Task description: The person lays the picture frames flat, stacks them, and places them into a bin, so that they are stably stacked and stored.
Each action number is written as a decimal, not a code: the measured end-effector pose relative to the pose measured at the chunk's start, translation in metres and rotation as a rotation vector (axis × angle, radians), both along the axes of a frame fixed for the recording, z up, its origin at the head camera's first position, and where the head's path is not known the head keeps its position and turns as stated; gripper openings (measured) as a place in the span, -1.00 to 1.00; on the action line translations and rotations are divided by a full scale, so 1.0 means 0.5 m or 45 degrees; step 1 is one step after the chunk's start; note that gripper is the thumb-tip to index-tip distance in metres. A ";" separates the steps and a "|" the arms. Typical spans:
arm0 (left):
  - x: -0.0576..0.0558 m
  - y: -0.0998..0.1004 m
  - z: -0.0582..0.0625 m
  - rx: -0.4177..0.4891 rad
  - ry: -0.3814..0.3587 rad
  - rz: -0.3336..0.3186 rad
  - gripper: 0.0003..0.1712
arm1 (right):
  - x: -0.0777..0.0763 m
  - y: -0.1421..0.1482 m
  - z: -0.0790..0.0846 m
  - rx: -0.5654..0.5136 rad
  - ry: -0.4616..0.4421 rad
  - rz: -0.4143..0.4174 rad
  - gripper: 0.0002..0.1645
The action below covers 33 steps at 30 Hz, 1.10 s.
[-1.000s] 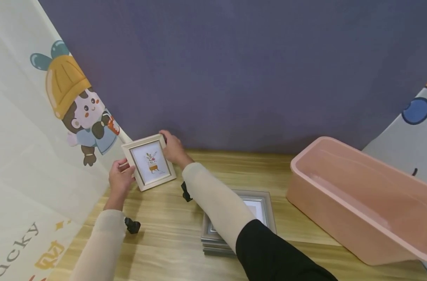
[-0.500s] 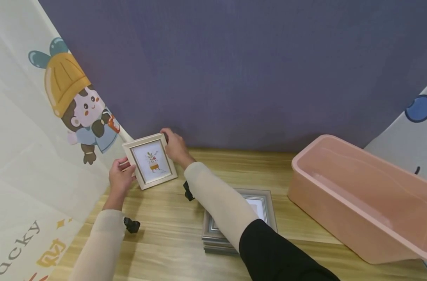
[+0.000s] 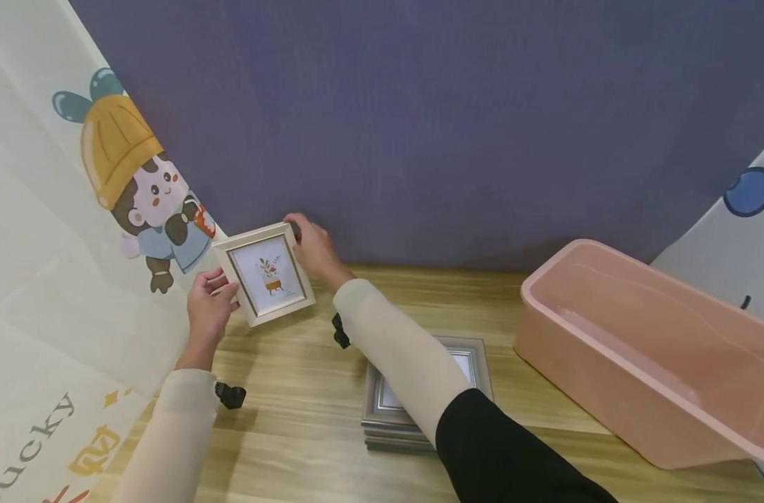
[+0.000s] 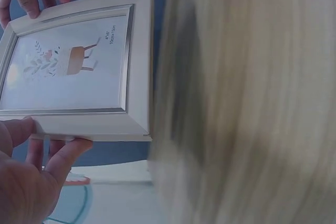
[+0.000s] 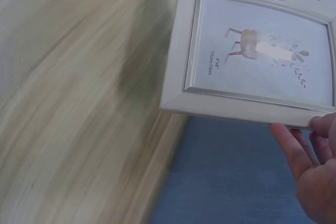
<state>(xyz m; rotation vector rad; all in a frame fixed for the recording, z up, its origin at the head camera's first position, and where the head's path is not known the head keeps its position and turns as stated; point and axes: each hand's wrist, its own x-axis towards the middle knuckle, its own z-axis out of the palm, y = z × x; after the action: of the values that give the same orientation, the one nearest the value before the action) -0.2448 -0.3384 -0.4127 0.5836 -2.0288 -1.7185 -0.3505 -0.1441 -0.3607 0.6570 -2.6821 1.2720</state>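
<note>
A cream picture frame (image 3: 267, 274) with a printed plant picture is held between both hands at the table's back left corner. My left hand (image 3: 210, 307) grips its left side, thumb at the front edge and fingers behind. On the opposite side, near the upper right corner, my right hand (image 3: 315, 249) holds the border. The wrist views show the picture frame (image 4: 73, 66) pinched at both long sides, its lower edge apart from the wood surface. Print on the picture (image 5: 257, 51) gives a size in centimetres.
A stack of grey picture frames (image 3: 479, 370) lies on the wooden table (image 3: 294, 419), partly hidden by the right sleeve. To the right stands a pink plastic bin (image 3: 577, 356). A dark blue wall panel (image 3: 420, 140) rises behind, and a white printed curtain (image 3: 42, 279) borders the left.
Both hands have raised the cream picture frame a little, up and slightly left in the head view. The grey stack and the pink bin stay put.
</note>
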 end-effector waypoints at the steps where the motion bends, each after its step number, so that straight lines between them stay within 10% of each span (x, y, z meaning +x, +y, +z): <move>1: -0.001 0.002 0.003 -0.012 0.015 -0.008 -0.65 | -0.001 0.004 0.003 -0.001 0.000 0.004 -0.29; 33: -0.013 0.114 0.112 -0.854 0.310 -0.133 -0.64 | -0.016 0.233 0.066 -0.090 0.098 0.252 -0.84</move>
<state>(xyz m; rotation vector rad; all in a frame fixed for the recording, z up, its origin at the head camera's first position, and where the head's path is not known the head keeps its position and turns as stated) -0.2512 -0.2814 -0.3566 0.0451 -2.2900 -0.9839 -0.3583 -0.0274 -0.3279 0.9612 -2.5500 1.3485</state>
